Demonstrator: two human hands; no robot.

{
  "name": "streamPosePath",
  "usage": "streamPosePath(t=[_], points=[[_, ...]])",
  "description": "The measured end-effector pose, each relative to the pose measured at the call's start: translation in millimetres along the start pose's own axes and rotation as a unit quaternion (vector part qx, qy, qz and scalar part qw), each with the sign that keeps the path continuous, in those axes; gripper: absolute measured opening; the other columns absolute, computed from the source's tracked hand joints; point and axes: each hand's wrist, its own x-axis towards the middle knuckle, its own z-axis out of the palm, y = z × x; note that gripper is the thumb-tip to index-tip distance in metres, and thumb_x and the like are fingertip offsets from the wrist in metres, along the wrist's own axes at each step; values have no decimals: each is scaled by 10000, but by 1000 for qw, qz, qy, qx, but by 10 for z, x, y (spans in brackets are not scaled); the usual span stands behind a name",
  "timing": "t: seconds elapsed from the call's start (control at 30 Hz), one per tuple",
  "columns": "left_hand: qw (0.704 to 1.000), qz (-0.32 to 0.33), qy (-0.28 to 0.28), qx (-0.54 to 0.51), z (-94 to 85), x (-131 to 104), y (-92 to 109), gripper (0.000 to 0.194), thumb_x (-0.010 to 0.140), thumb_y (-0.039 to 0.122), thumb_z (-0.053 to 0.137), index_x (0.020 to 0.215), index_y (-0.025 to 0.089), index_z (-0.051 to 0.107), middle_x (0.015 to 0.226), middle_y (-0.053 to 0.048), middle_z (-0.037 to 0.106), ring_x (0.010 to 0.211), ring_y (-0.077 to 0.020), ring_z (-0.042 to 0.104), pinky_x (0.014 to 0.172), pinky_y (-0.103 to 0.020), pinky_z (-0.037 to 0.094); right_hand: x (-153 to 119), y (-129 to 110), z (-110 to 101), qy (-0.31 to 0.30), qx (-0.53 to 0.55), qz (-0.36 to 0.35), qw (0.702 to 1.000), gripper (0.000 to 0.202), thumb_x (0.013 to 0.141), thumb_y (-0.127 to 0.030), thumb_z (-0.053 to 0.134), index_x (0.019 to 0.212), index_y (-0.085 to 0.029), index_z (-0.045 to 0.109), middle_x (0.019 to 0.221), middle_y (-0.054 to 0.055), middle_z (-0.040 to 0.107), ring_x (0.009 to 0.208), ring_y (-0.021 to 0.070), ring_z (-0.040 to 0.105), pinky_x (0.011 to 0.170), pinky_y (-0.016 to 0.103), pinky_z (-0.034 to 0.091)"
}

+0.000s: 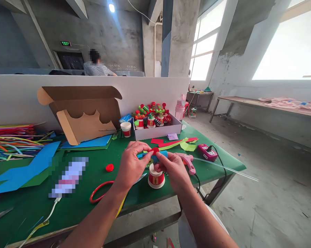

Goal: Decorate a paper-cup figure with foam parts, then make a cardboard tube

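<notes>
My left hand [132, 163] is closed, its thumb and fingers pinching a small red round piece [154, 151] against a blue paper roll [163, 153]. My right hand [174, 167] grips the other side of that roll. Just below my hands an upside-down red and white paper cup [156, 179] stands near the table's front edge, with green coiled bits partly hidden behind my fingers. To the right of my right hand lies a pink glue gun [188, 162]. Red-handled scissors [98, 193] lie partly hidden behind my left wrist. A red round cap [109, 167] sits left of my left hand.
A white box [159, 133] of finished cup figures stands at the back, beside stacked paper cups [126, 130]. An open cardboard box [87, 113] and colourful pipe cleaners [14, 143] occupy the left. A purple power socket [207, 152] with a cable sits near the right edge.
</notes>
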Motion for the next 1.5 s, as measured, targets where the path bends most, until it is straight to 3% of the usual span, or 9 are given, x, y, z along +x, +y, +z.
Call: streamPosePath(t=[0.2, 0.67, 1.5], points=[[997, 53, 28, 38, 40, -36, 0, 122, 823, 281, 619, 731, 226, 678, 846, -40, 702, 910, -215, 595, 846, -362, 459, 4, 2, -18, -3, 7, 8, 1000, 381, 612, -501, 813, 672, -143, 696, 520, 7, 639, 472, 89, 534, 491, 207, 416], [997, 71, 27, 34, 35, -37, 5, 115, 833, 277, 625, 742, 229, 678, 851, -39, 705, 909, -215, 592, 840, -354, 458, 26, 10, -40, -11, 9, 8, 1000, 293, 595, -406, 823, 657, -152, 690, 547, -1, 637, 510, 96, 541, 541, 224, 433], [997, 66, 4, 36, 35, -33, -39, 77, 806, 225, 640, 738, 215, 673, 838, -26, 706, 883, -203, 604, 796, -354, 476, 3, 0, -15, 13, 5, 8, 1000, 352, 639, -475, 788, 700, -142, 692, 539, -5, 636, 489, 84, 535, 533, 211, 433]])
